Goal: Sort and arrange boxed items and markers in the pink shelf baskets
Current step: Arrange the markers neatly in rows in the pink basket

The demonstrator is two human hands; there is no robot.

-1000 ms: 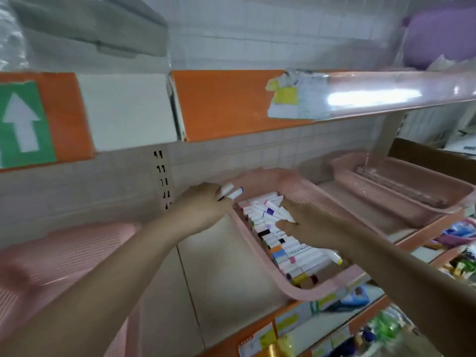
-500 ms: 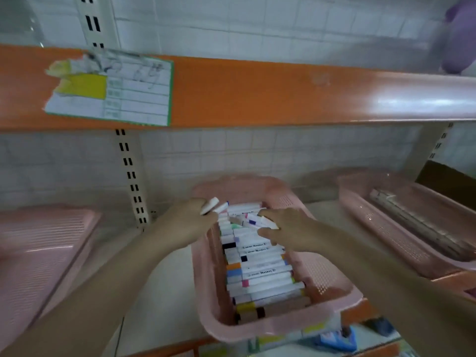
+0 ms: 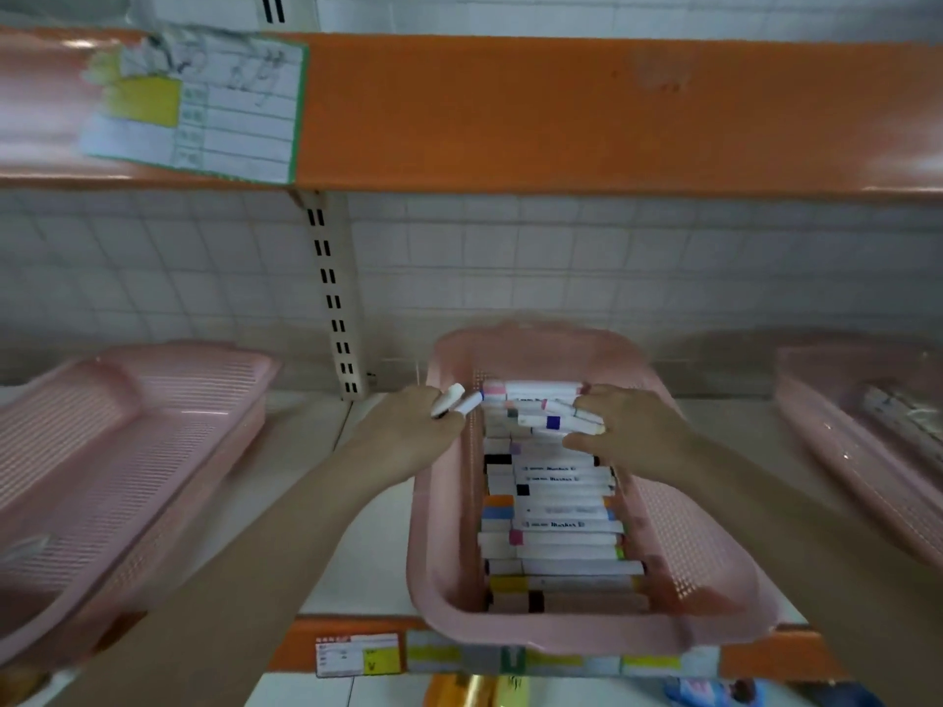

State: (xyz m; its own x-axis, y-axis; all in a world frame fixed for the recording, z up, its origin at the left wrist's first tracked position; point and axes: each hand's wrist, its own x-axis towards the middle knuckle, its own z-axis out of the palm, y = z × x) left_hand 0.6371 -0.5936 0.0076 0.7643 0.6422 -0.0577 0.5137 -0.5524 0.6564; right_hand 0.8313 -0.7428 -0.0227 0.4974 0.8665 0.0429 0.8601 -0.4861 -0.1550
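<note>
Step in hand, as I judge it: you are laying loose markers into the middle pink basket, which sits on the shelf with its front rim over the shelf edge. The marker row lies crosswise along the basket floor, near end to far end.

Your left hand is at the basket's far left rim, fingers curled round a couple of white markers whose tips poke out over the rim. Your right hand is inside the far end, fingers and thumb pinching a few loose markers that lie askew on top of the row.

Next move, my reading: turn the right-hand markers until they lie parallel to the row and set them down at the far end, then pass over the left-hand ones. They are round and smooth, so expect rolling; seat them against a neighbour.

Hard to make out:
- Motion blur softens both side baskets. The left basket shows only ribbed pink plastic; its contents cannot be told.
- The right basket is cut off by the frame; something long lies in it, unidentifiable.
- Exact marker count in either hand: cannot tell.
- Print on the markers and on the price labels is unreadable.
- Boxed items: none clearly visible.
</note>
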